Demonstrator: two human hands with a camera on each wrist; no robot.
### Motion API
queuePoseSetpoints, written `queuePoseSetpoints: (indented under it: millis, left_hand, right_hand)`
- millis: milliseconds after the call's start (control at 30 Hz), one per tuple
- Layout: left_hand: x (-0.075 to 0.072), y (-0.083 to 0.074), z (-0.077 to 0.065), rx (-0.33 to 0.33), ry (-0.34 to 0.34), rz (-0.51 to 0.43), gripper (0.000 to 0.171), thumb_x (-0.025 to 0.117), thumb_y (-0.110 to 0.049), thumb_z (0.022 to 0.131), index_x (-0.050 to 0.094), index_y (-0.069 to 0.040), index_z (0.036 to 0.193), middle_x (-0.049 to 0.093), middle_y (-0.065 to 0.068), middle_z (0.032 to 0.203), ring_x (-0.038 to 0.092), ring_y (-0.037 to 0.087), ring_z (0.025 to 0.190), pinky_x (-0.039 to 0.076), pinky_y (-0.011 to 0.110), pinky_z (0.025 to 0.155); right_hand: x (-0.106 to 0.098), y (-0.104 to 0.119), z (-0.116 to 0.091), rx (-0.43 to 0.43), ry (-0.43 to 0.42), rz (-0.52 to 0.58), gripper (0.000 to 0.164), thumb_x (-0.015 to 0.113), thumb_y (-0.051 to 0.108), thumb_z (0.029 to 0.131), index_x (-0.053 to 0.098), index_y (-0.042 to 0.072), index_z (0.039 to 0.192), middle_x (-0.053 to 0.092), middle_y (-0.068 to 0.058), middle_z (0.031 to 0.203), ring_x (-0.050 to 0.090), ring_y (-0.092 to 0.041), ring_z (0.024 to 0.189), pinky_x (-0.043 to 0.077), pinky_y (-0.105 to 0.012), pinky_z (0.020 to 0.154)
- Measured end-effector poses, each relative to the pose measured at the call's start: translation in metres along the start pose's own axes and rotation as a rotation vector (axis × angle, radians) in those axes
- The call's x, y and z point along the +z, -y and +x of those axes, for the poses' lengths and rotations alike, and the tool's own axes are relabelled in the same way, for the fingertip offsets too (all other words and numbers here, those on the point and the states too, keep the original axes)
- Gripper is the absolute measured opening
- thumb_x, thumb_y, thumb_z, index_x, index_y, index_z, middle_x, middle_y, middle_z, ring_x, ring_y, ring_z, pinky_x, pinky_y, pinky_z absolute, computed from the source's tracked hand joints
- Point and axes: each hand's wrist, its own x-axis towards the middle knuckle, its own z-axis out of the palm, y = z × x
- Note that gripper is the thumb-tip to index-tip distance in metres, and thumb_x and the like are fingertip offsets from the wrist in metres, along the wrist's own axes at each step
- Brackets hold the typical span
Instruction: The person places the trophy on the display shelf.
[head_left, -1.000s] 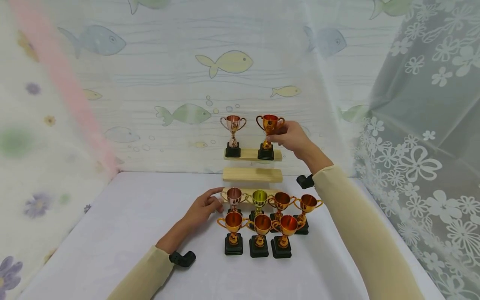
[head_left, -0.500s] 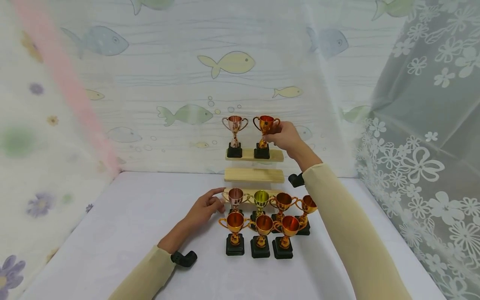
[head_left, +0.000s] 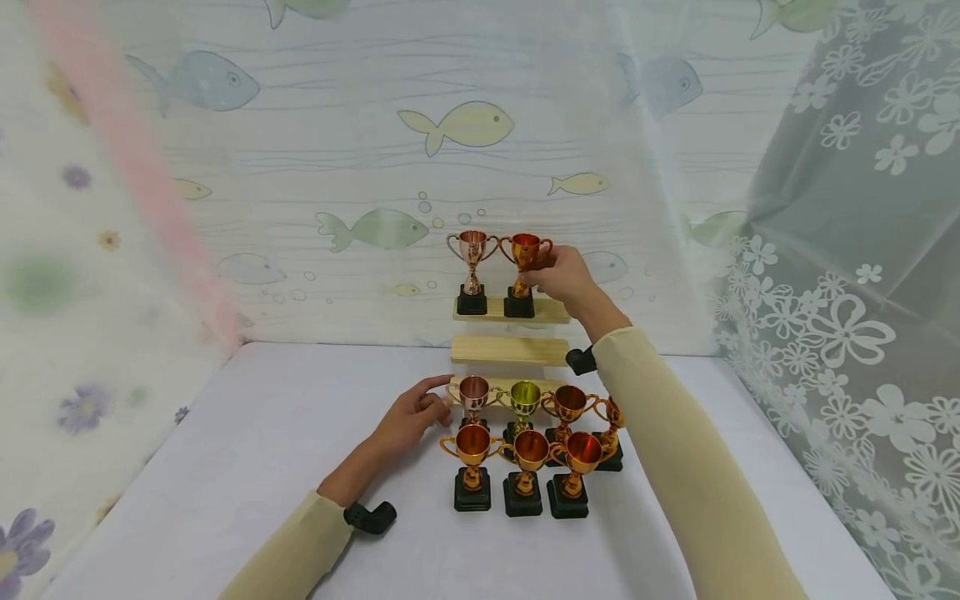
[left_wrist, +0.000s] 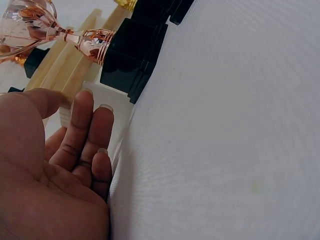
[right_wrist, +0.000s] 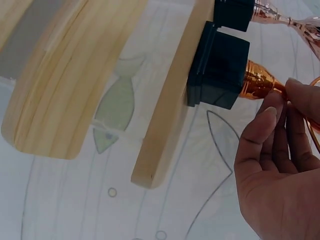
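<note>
On the top shelf [head_left: 555, 311] of a small wooden stand, my right hand [head_left: 562, 275] pinches the stem of an orange-gold trophy cup [head_left: 524, 258]. The right wrist view shows that trophy's black base [right_wrist: 220, 67] upright against the shelf. To its left stands a rose-gold trophy [head_left: 472, 258], its handle close to the held one. My left hand [head_left: 408, 421] rests on the table with loosely bent fingers at the left end of the bottom shelf [head_left: 555, 385], beside another rose-gold trophy [left_wrist: 92, 42]. Whether those fingers grip the shelf end is unclear.
Two rows of trophies stand before the stand: the rear row holds a yellow-gold trophy [head_left: 522, 400] and orange ones, partly behind my right sleeve; the front row has orange trophies [head_left: 472, 446]. A middle shelf [head_left: 510, 350] lies between. A fish-patterned curtain [head_left: 360, 150] hangs behind.
My right hand has moved left along the top shelf with the orange-gold trophy, bringing it close to the rose-gold one. The left hand has stayed by the bottom shelf.
</note>
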Motion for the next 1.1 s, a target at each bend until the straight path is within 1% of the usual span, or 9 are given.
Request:
queuePoseSetpoints:
  millis: [100, 200, 333, 467, 600, 700, 800, 900, 1100]
  left_hand:
    - [-0.001, -0.002, 0.0, -0.01, 0.013, -0.004, 0.049, 0.053, -0.023, 0.105, 0.04, -0.016, 0.152, 0.071, 0.017, 0.095, 0.066, 0.031, 0.094, 0.045, 0.044, 0.095]
    - [-0.001, -0.015, -0.005, -0.01, 0.027, -0.001, 0.049, 0.052, -0.018, 0.105, 0.039, -0.01, 0.152, 0.07, 0.02, 0.096, 0.066, 0.034, 0.095, 0.045, 0.043, 0.094]
    - [0.0, -0.03, -0.012, -0.011, 0.031, -0.01, 0.049, 0.053, -0.017, 0.104, 0.039, -0.007, 0.151, 0.07, 0.02, 0.096, 0.066, 0.035, 0.095, 0.046, 0.045, 0.095]
    - [0.001, -0.029, -0.012, -0.007, 0.032, -0.023, 0.05, 0.052, -0.017, 0.105, 0.038, -0.008, 0.152, 0.07, 0.018, 0.095, 0.066, 0.035, 0.095, 0.045, 0.05, 0.096]
    - [0.001, -0.031, -0.013, -0.004, 0.035, -0.029, 0.049, 0.052, -0.015, 0.105, 0.038, -0.008, 0.152, 0.07, 0.019, 0.095, 0.066, 0.036, 0.095, 0.045, 0.051, 0.096]
    - [0.001, -0.029, -0.011, -0.011, 0.035, -0.026, 0.049, 0.052, -0.014, 0.105, 0.038, -0.008, 0.152, 0.07, 0.019, 0.095, 0.066, 0.036, 0.095, 0.045, 0.052, 0.096]
    - [0.001, -0.018, -0.006, -0.018, 0.031, -0.022, 0.049, 0.052, -0.016, 0.105, 0.038, -0.009, 0.152, 0.07, 0.018, 0.094, 0.066, 0.037, 0.095, 0.045, 0.052, 0.096]
    - [0.001, -0.006, -0.002, -0.015, 0.018, -0.02, 0.049, 0.052, -0.018, 0.105, 0.038, -0.011, 0.152, 0.07, 0.017, 0.094, 0.066, 0.036, 0.095, 0.045, 0.051, 0.096]
    - [0.001, 0.001, -0.002, -0.005, -0.008, -0.002, 0.048, 0.054, -0.025, 0.104, 0.041, -0.018, 0.151, 0.071, 0.011, 0.092, 0.066, 0.027, 0.092, 0.047, 0.045, 0.094]
  right_hand:
    - [0.002, 0.0, 0.0, -0.006, -0.003, 0.017, 0.032, 0.073, 0.008, 0.09, 0.061, -0.002, 0.119, 0.061, -0.016, 0.118, 0.059, -0.031, 0.106, 0.048, -0.049, 0.096]
    - [0.004, 0.001, 0.0, -0.003, -0.002, 0.036, 0.032, 0.072, 0.006, 0.091, 0.061, -0.003, 0.119, 0.061, -0.016, 0.118, 0.06, -0.031, 0.105, 0.048, -0.049, 0.096]
    - [0.007, 0.0, 0.001, 0.007, -0.002, 0.055, 0.033, 0.071, 0.006, 0.091, 0.061, -0.003, 0.121, 0.06, -0.017, 0.118, 0.06, -0.031, 0.104, 0.047, -0.05, 0.097]
    - [0.008, 0.0, 0.0, 0.01, -0.009, 0.044, 0.031, 0.071, 0.009, 0.092, 0.062, -0.002, 0.119, 0.061, -0.015, 0.117, 0.06, -0.029, 0.102, 0.047, -0.049, 0.097]
    - [0.009, 0.001, -0.001, 0.011, -0.015, 0.021, 0.027, 0.07, 0.011, 0.093, 0.064, -0.001, 0.116, 0.062, -0.015, 0.116, 0.06, -0.028, 0.102, 0.048, -0.047, 0.095]
    - [0.01, 0.002, -0.003, 0.013, -0.013, 0.015, 0.025, 0.07, 0.012, 0.093, 0.064, 0.0, 0.115, 0.061, -0.014, 0.116, 0.06, -0.028, 0.104, 0.048, -0.046, 0.095]
    - [0.011, 0.003, -0.004, 0.013, -0.008, 0.007, 0.025, 0.07, 0.012, 0.094, 0.064, 0.0, 0.114, 0.06, -0.014, 0.117, 0.059, -0.029, 0.105, 0.048, -0.046, 0.095]
    - [0.011, 0.003, -0.006, 0.007, -0.003, 0.0, 0.026, 0.07, 0.013, 0.094, 0.063, 0.0, 0.114, 0.059, -0.014, 0.116, 0.058, -0.029, 0.104, 0.047, -0.048, 0.096]
    - [0.01, 0.001, -0.012, -0.01, 0.016, -0.017, 0.032, 0.069, 0.011, 0.092, 0.059, -0.002, 0.12, 0.058, -0.015, 0.116, 0.057, -0.031, 0.102, 0.047, -0.051, 0.097]
